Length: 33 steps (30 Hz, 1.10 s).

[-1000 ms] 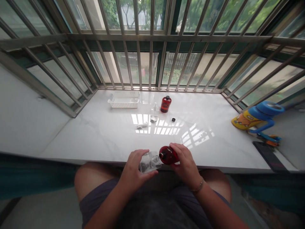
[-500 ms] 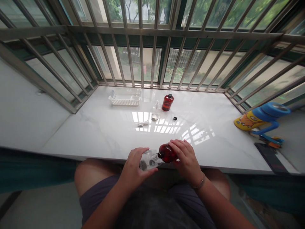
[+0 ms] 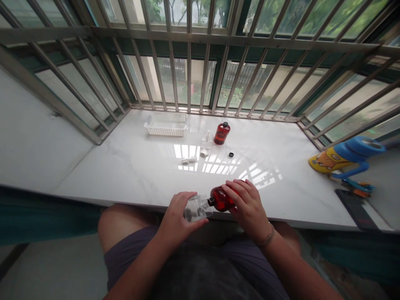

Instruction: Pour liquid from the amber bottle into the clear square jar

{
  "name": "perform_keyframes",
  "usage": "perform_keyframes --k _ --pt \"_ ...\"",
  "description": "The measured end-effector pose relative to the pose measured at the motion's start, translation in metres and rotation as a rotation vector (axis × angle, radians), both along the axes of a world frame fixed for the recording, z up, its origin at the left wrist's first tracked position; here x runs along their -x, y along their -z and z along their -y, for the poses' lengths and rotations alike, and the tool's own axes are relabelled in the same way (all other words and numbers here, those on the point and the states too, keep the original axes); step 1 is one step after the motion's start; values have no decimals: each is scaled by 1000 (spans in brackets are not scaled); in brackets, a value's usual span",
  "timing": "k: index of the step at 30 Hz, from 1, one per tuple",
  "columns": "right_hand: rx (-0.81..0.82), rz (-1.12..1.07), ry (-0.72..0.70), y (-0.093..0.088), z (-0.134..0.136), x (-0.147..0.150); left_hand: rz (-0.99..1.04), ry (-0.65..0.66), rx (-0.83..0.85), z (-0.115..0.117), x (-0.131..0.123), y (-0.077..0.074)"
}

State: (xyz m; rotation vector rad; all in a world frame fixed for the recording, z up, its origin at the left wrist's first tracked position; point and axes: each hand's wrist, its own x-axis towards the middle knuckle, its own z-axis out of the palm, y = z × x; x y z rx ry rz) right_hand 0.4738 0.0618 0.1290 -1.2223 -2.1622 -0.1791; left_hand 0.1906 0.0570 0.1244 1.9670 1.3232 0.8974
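Note:
My left hand (image 3: 178, 213) grips a transparent plastic container (image 3: 197, 208) with dark bits inside it, just above the front edge of a white marble sill (image 3: 125, 175). My right hand (image 3: 246, 204) wraps over a red-brown plastic bottle (image 3: 222, 199) lying on its side. The bottle's black-rimmed neck points left, at or touching the transparent container's end. Its cap is off. My fingers hide part of the bottle's body.
Further back on the sill stand a white plastic basket (image 3: 165, 125), an upright red-brown bottle (image 3: 221, 133), a small glass bottle (image 3: 206, 140), a black cap (image 3: 231, 155) and small white pieces (image 3: 189, 161). Blue-and-yellow objects (image 3: 343, 158) and a dark phone (image 3: 354, 208) lie right. Metal window bars run behind.
The view has tilted slightly downward. The transparent container has turned more upright in my left hand, and the red-brown bottle's neck now sits closer against it.

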Motion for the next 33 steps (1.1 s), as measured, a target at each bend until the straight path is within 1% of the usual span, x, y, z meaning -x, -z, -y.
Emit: perform_keyframes --k 5,15,20,33 --pt "6 13 1 -4 1 0 15 -8 21 0 0 -1" --pt "-20 68 3 -3 0 -3 16 -10 36 1 -2 0" --pt "-10 74 9 -5 0 -4 33 -18 29 1 -2 0" --pt "-32 107 -32 -13 -4 -4 51 -22 50 2 -2 3"
